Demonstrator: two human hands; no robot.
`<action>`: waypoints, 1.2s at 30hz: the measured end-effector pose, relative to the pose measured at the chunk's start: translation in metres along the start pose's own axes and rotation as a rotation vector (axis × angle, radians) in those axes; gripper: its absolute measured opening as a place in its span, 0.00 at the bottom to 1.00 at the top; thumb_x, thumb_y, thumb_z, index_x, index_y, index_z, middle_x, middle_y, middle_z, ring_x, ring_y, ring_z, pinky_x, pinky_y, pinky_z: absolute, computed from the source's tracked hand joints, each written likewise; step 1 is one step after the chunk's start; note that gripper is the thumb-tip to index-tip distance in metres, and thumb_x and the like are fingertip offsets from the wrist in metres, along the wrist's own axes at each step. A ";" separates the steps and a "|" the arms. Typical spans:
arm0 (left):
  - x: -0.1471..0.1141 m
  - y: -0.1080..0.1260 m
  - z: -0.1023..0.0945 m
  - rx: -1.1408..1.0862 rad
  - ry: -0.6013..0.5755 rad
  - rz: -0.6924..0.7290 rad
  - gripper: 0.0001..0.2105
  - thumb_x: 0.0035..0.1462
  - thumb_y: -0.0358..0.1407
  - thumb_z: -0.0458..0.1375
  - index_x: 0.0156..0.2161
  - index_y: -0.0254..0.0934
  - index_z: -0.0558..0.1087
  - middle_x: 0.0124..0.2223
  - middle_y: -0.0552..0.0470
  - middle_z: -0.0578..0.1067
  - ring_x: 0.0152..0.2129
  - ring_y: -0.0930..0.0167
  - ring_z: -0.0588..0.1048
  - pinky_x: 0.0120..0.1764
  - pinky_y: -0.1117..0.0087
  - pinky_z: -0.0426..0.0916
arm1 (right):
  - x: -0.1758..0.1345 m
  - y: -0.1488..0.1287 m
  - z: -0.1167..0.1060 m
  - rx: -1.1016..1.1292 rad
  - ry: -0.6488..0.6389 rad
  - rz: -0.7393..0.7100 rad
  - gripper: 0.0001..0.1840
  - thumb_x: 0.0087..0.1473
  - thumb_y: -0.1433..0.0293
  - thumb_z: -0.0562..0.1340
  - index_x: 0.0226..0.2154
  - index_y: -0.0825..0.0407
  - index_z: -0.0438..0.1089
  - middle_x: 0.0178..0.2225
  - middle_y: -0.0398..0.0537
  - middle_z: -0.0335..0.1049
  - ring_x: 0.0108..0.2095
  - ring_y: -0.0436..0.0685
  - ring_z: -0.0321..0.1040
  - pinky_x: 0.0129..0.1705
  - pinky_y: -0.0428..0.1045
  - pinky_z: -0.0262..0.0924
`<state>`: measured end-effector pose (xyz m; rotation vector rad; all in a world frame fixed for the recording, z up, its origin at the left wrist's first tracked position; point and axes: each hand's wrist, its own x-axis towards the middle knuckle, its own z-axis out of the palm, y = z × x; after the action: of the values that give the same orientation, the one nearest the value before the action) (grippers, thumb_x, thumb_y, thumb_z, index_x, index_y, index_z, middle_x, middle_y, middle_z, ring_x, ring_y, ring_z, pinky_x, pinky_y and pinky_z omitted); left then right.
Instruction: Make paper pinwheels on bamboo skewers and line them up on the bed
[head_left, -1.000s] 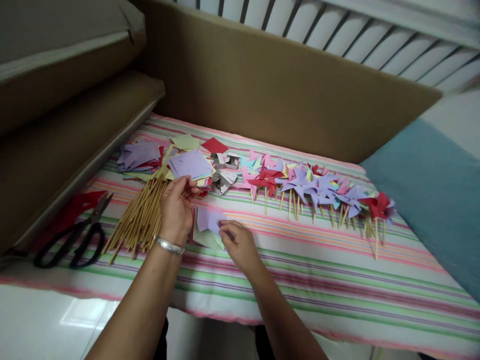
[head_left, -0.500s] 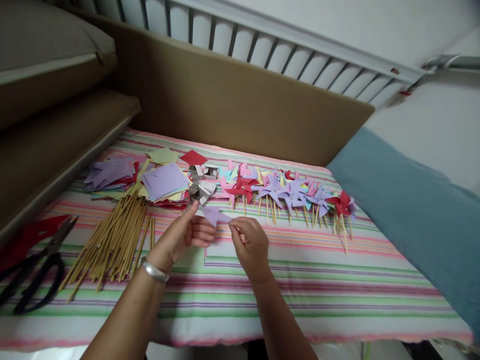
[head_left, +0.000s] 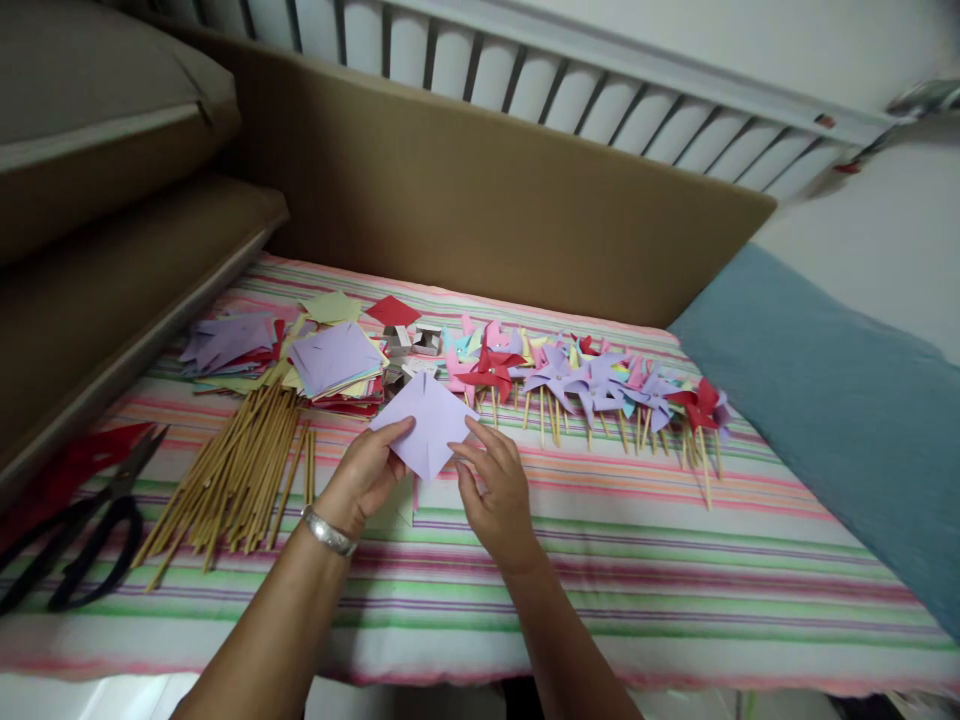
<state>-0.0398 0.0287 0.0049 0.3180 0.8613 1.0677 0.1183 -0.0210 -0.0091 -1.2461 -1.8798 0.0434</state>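
- Change: half a second back, the paper was in the right hand alone, turned nearly edge-on; now the lilac square of thin paper (head_left: pixel 427 415) is spread out, broad face up, between both hands.
- Position: raised over the striped pink, green and white cloth (head_left: pixel 675 580), in front of the small boxes.
- Reading: work on this piece looks to be at an early stage; slits show, no corner folded in.
- Left hand (head_left: pixel 367 470), silver bracelet at wrist: has come onto the left corner; thumb on the front, fingers behind, clamped on the sheet.
- Right hand (head_left: pixel 499 490): at the right corner, thumb standing apart from the forefinger; fingertips at the paper's edge. Cannot tell whether they pinch it.
- Containers: small grey-white open cardboard boxes (head_left: pixel 427 341), clustered just beyond the held sheet, one partly hidden by it. Contents too small to tell.
- Left of boxes: stack of multicoloured paper squares, lilac on top (head_left: pixel 334 357); nearer, a heap of thin tan sticks (head_left: pixel 240 470).
- Right of boxes: crowded row of multicoloured paper pinwheels on sticks (head_left: pixel 555 375).
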 end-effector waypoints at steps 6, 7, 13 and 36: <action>0.003 -0.001 -0.002 0.010 0.020 0.044 0.10 0.46 0.26 0.60 0.38 0.30 0.74 0.33 0.47 0.78 0.25 0.71 0.75 0.28 0.73 0.71 | -0.002 -0.017 0.005 -0.006 0.005 -0.042 0.13 0.49 0.76 0.59 0.39 0.50 0.70 0.56 0.51 0.58 0.58 0.63 0.49 0.57 0.62 0.51; 0.003 -0.001 -0.002 0.008 0.025 0.048 0.10 0.46 0.26 0.60 0.37 0.30 0.74 0.33 0.47 0.78 0.25 0.71 0.75 0.28 0.73 0.71 | -0.002 -0.018 0.006 -0.015 0.016 -0.036 0.12 0.49 0.75 0.59 0.38 0.50 0.71 0.56 0.51 0.58 0.58 0.63 0.49 0.57 0.62 0.51; 0.003 0.000 -0.002 0.031 0.013 0.051 0.09 0.45 0.26 0.60 0.36 0.29 0.74 0.31 0.46 0.78 0.23 0.71 0.74 0.26 0.73 0.70 | -0.003 -0.012 0.011 -0.072 0.053 -0.009 0.11 0.50 0.77 0.59 0.35 0.48 0.72 0.54 0.49 0.61 0.59 0.63 0.48 0.56 0.63 0.51; -0.003 -0.019 0.007 0.238 -0.074 0.121 0.10 0.42 0.33 0.64 0.33 0.32 0.76 0.32 0.48 0.78 0.26 0.71 0.74 0.28 0.73 0.67 | 0.005 -0.012 0.007 0.072 0.041 0.277 0.03 0.48 0.71 0.62 0.25 0.49 0.71 0.56 0.49 0.60 0.61 0.63 0.42 0.57 0.64 0.45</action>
<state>-0.0231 0.0181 -0.0007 0.6119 0.9136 1.0590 0.1047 -0.0202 -0.0046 -1.4374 -1.6446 0.2299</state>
